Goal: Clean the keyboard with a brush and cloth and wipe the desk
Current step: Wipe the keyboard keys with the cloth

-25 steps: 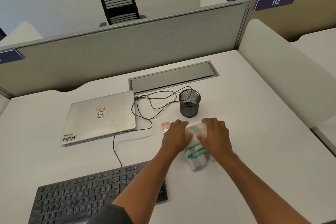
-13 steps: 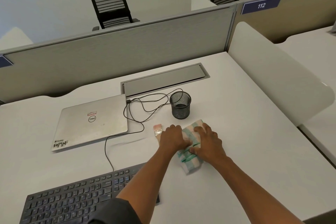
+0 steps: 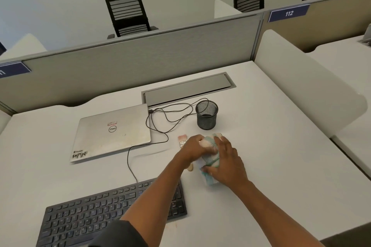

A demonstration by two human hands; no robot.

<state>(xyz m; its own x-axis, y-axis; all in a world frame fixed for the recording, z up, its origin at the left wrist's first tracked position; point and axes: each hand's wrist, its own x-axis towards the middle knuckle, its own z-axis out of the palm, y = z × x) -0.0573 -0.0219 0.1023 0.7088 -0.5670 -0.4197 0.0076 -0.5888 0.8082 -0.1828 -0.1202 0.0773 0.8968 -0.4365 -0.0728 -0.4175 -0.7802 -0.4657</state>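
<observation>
Both hands are on the cloth (image 3: 208, 161): the left hand (image 3: 193, 147) curls its fingers over the cloth's left and far side, and the right hand (image 3: 225, 163) presses down on it from the right with its fingers bent round the bundle, thumb at the near end.

Seen from the head camera, the desk (image 3: 271, 166) is plain white, bounded at the back by a grey partition (image 3: 140, 66) and on the right by a white rounded divider (image 3: 301, 86). Black office chairs (image 3: 128, 14) stand beyond the partition, and a blue label on it reads 112. A grey cable hatch (image 3: 188, 89) is set into the desk near the partition.

A closed silver laptop (image 3: 112, 132) lies to the left, a thin black cable (image 3: 160, 122) looping from it past a black mesh pen cup (image 3: 206, 114). The black keyboard (image 3: 96, 212) sits near the front edge, partly under the left forearm.

Bunched into a thick wad, the cloth is pale with green and blue stripes, and it lies on the desk between the two hands, just in front of the pen cup. A brush (image 3: 182, 140) lies just beside the left hand, its pale bristles pointing away, most of its handle hidden beneath that hand.
</observation>
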